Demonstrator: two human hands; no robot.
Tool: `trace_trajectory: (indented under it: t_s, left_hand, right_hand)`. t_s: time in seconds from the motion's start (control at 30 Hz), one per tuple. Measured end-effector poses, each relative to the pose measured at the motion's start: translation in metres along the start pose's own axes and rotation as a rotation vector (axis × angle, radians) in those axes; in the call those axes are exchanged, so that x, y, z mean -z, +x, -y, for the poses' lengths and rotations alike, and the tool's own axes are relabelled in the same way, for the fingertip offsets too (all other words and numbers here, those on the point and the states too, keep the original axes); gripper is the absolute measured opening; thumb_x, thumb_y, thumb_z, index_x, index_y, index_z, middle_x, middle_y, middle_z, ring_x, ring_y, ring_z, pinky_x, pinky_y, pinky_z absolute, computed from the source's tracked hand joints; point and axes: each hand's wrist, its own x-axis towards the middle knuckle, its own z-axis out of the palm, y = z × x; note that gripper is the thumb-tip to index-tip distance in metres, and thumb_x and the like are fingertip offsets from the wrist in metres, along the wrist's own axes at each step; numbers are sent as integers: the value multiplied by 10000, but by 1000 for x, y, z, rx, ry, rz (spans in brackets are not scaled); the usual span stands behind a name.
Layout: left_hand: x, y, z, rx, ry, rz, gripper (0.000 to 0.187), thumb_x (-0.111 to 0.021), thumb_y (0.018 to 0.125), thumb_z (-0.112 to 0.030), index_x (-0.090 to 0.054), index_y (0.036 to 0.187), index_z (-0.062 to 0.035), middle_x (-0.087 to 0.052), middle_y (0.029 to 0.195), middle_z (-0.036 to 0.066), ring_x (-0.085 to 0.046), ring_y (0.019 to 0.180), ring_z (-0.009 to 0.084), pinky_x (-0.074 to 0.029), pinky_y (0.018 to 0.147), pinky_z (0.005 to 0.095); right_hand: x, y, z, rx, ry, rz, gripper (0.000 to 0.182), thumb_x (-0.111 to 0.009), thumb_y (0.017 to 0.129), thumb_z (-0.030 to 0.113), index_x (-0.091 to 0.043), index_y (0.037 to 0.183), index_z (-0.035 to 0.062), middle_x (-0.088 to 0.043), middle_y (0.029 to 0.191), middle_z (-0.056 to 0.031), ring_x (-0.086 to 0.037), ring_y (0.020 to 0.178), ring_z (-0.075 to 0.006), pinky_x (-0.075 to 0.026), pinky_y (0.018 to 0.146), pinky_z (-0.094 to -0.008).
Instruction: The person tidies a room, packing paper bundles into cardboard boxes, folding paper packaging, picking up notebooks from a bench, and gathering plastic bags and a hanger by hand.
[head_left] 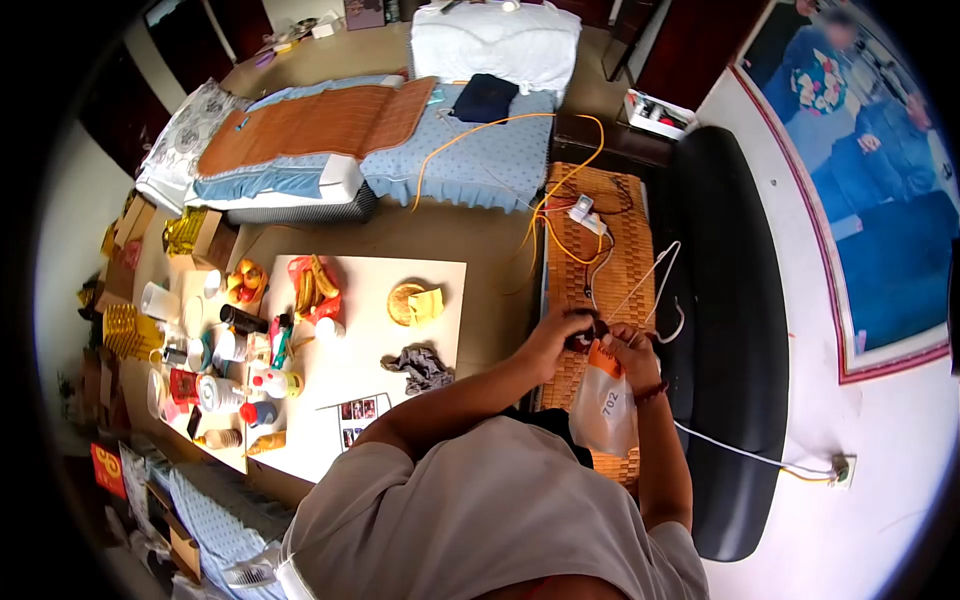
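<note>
Over the woven bamboo mat [565,185] on the bench, my left hand [553,342] pinches a small dark object [583,341]; I cannot tell its kind. Just to its right, my right hand [632,358] grips a translucent plastic bag [604,410] by its orange top [604,360]. The bag hangs down in front of my body and has 702 printed on it. Both sets of fingertips are close together at the bag's top edge. A white clothes hanger [668,283] lies just past my right hand.
A power strip [588,213] with an orange cable [600,150] lies on the mat, beside the black backrest [735,300]. On the left, a white table [380,275] carries bananas [316,285], bottles, cups and a crumpled grey cloth [418,369]. A blue-covered daybed [460,165] stands beyond.
</note>
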Motion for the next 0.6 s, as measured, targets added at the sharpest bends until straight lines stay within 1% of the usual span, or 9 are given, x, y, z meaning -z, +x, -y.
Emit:
trace_trajectory:
  t_s: [0.1,0.17,0.27,0.3,0.33,0.37,0.47,0.53,0.6]
  left_hand:
    - [-2,-5,12,-31,115,-105,281,-647,780,-178,-510,1011,-97,-583,922,33,-546,839,111,-453,692,278]
    - [-3,-7,13,-93,157,-186,284,-639,759,-114,-496,1001,-84,-575,902,45,-557,821,134,-459,705,277]
    - [12,1,11,-149,70,-253,242,-597,764,-82,-496,982,-52,-570,854,58,-570,794,159,-469,719,290]
    - [18,2,9,-149,68,-254,242,-597,764,-82,-496,982,-52,-570,854,58,-570,794,159,-469,719,290]
    - [25,4,6,-182,28,-185,231,-569,766,-65,-503,985,-34,-571,824,65,-579,784,170,-474,718,290]
    - [31,4,4,-216,-11,-114,226,-542,767,-48,-510,988,-16,-573,793,71,-589,775,180,-478,716,290]
    - [30,-2,-8,-3,132,-97,264,-573,837,-162,-539,1046,-4,-585,758,74,-611,766,179,-485,699,294]
    - [23,-6,-9,208,297,10,363,-601,865,-312,-553,1079,-22,-619,825,73,-627,754,168,-496,672,288]
    - [6,-15,-6,216,270,-3,349,-590,873,-307,-553,1077,-26,-625,849,74,-631,761,169,-502,669,289]
  right_hand:
    - [-8,0,8,-38,-75,124,99,-619,855,81,-586,911,7,-601,837,-2,-535,768,-63,-443,709,-208]
    - [-15,-1,17,-64,-99,110,109,-617,861,97,-592,908,2,-594,814,13,-527,715,-67,-444,642,-216]
    - [-11,-1,24,-52,-342,103,168,-630,854,139,-584,929,-4,-586,736,1,-520,639,-70,-432,549,-234]
    - [-6,-1,26,5,-607,29,187,-637,844,164,-573,933,12,-584,689,-19,-529,589,-96,-428,514,-261]
    - [-2,-1,27,66,-871,-47,207,-645,834,188,-563,936,27,-582,643,-39,-537,538,-121,-424,479,-288]
    - [0,-2,28,66,-871,-46,207,-645,834,188,-563,936,27,-582,643,-39,-537,538,-121,-424,479,-288]
    - [-8,-13,44,145,-1114,-84,196,-636,820,217,-525,915,86,-607,627,-110,-612,548,-252,-453,491,-351]
    - [-11,-17,38,127,-1104,-37,203,-634,823,225,-524,923,86,-611,630,-115,-622,557,-254,-461,494,-358]
    - [-17,-22,36,199,-1226,42,227,-635,822,252,-527,937,89,-623,650,-131,-634,574,-271,-482,506,-382]
